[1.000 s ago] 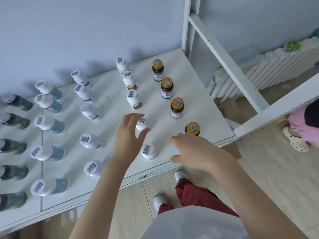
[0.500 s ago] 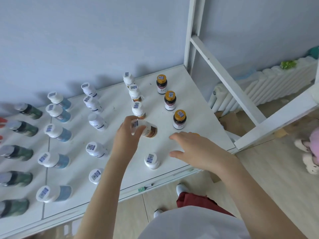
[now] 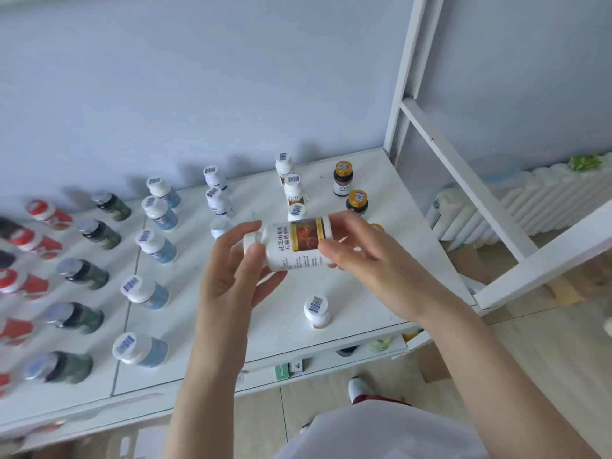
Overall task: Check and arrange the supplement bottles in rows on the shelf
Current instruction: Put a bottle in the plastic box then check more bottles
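Observation:
A white supplement bottle point(image 3: 294, 245) with a brown and gold label lies sideways in the air above the white shelf point(image 3: 381, 293), label facing me. My left hand point(image 3: 233, 276) grips its cap end, and my right hand point(image 3: 361, 256) holds its base end. On the shelf stand rows of upright bottles: white-capped ones point(image 3: 316, 309), blue-labelled ones point(image 3: 145, 293), dark green ones point(image 3: 84, 274), red ones point(image 3: 33, 286) at the far left, and gold-capped brown ones point(image 3: 342, 177) at the back right.
A white diagonal brace of the shelf frame point(image 3: 463, 180) rises on the right. Behind it a white radiator point(image 3: 546, 200) stands against the wall. Small boxes point(image 3: 291, 367) lie on a lower shelf. My shoe point(image 3: 359, 387) is on the wooden floor below.
My left hand lifted the white bottle off the shelf and tipped it sideways. My right hand came up from the gold-capped bottle and took hold of the base. The camera view tilted up.

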